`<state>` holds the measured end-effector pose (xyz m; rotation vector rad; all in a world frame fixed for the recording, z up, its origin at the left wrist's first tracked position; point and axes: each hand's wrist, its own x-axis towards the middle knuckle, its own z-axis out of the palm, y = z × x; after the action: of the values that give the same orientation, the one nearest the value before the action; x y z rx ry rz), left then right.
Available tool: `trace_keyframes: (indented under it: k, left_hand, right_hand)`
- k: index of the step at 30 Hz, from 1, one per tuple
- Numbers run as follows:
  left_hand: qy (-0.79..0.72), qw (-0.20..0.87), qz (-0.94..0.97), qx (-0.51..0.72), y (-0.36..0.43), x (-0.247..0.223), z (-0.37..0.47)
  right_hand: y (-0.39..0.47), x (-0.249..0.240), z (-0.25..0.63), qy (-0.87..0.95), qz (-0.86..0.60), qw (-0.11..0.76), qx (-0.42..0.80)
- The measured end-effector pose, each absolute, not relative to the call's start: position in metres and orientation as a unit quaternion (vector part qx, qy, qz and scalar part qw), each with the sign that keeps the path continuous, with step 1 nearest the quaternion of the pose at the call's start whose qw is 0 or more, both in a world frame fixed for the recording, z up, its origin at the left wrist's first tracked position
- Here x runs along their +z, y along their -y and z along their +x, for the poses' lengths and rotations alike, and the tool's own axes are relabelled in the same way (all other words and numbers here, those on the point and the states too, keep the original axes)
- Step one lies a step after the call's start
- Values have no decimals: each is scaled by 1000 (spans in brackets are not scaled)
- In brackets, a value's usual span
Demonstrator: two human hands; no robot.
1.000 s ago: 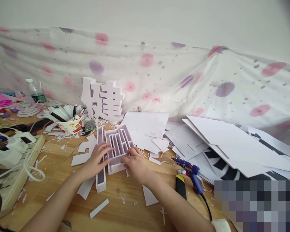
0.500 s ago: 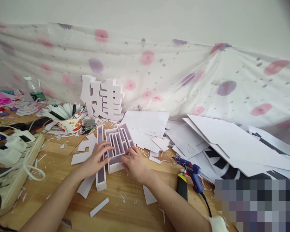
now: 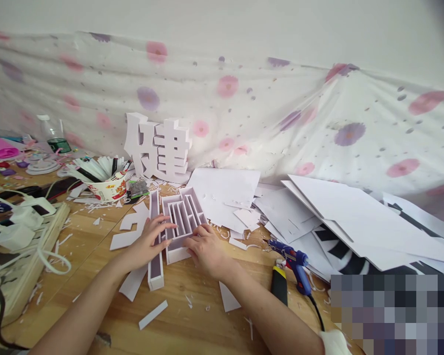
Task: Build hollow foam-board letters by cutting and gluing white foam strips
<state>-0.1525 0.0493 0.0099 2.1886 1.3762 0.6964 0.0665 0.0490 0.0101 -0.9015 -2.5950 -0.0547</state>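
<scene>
A white foam-board piece with several inner walls [image 3: 176, 254], like an open-topped hollow character, lies on the wooden table in front of me. My left hand [image 3: 148, 242] reaches over its left side, fingers apart and fingertips at its walls. My right hand [image 3: 208, 251] has bent fingers closed on the near right corner of the same piece; the thumb is partly hidden. Under my left hand runs a long narrow white foam-board channel [image 3: 156, 273], left of the walled piece. Behind them a finished-looking white 3D character [image 3: 173, 150] stands upright against the wall covering.
To the right lie a blue glue gun [image 3: 294, 259], a black-and-yellow cutter [image 3: 279, 286] and stacked white boards [image 3: 355, 212]. On the left are a paper tub of markers [image 3: 109, 190] and a power strip [image 3: 29, 276] with plugs. Offcuts [image 3: 153, 314] litter the table.
The view has shifted very slightly. Both hands keep the same place and pose on the foam-board piece.
</scene>
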Motion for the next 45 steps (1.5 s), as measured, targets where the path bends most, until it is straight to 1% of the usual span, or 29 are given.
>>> trace_keyframes:
  k: [5, 11, 22, 30, 38, 45]
  left_hand:
    - [-492, 241, 797, 254, -51, 6, -154]
    - [-495, 224, 801, 251, -52, 5, -154]
    - [-507, 202, 801, 245, -50, 6, -151]
    - [-498, 242, 799, 234, -47, 12, -152]
    - [-498, 285, 781, 246, -47, 16, -149]
    - [-500, 270, 785, 246, -50, 12, -151]
  right_hand:
    - [-49, 10, 67, 928, -318, 195, -20]
    - [-48, 12, 68, 932, -309, 187, -27]
    - [-50, 12, 67, 933, -316, 174, -3]
    - [-52, 11, 69, 927, -317, 202, 18]
    - [-54, 12, 68, 926, -327, 187, 37]
    - [-53, 14, 69, 926, -319, 197, 40]
